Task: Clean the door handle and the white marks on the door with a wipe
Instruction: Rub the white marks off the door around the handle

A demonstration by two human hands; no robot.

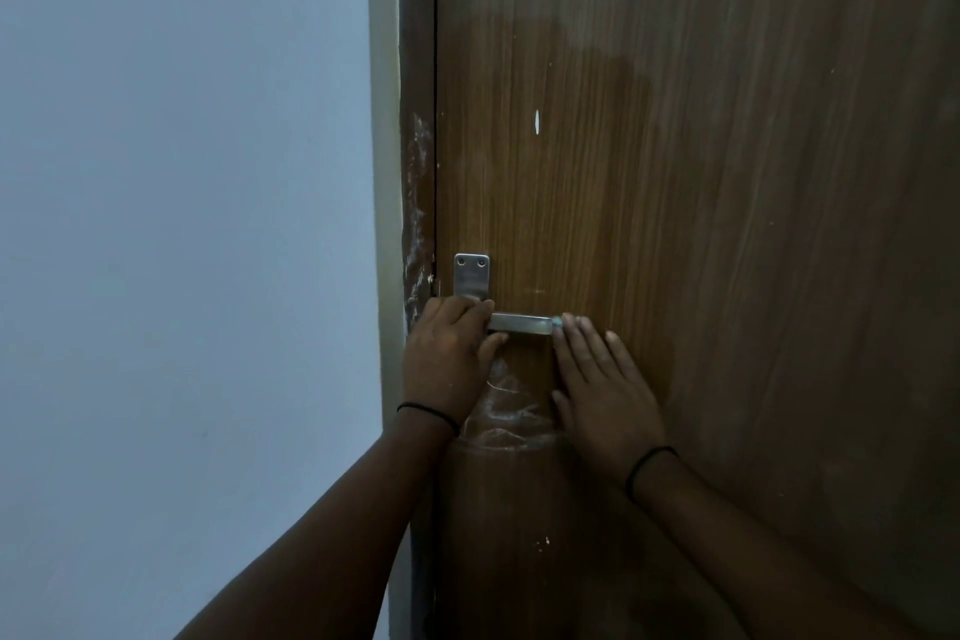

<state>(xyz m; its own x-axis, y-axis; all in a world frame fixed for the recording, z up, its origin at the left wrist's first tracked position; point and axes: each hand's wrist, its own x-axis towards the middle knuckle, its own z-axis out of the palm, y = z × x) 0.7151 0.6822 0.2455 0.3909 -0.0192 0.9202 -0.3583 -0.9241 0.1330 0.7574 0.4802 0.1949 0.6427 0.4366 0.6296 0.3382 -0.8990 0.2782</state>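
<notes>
Door handle (519, 322): steel lever, long axis horizontal, running right from its backplate (471, 276) near the left edge of the door (727, 224).

Left hand (447, 353): fingers curled round the lever's root end, just below the backplate. No wipe visible in it; whether one is tucked inside the fist cannot be told.

Right hand (602, 390): flat on the door, fingers straight and spread, tips touching the lever's free end. A small pale blue-green scrap shows at the index fingertip; possibly a wipe edge, too small to confirm.

White marks: 1 short vertical fleck (536, 121) well above the handle; scribbled streaks (506, 405) directly below the lever, between the 2 hands; a speck (546, 542) lower still; heavy smearing on the door frame (418, 203) to the left.

Judgement: the streaks below lie nearest, equally close to both hands; a downward move reaches them. The fleck above needs an upward reach, right hand freer to go.
</notes>
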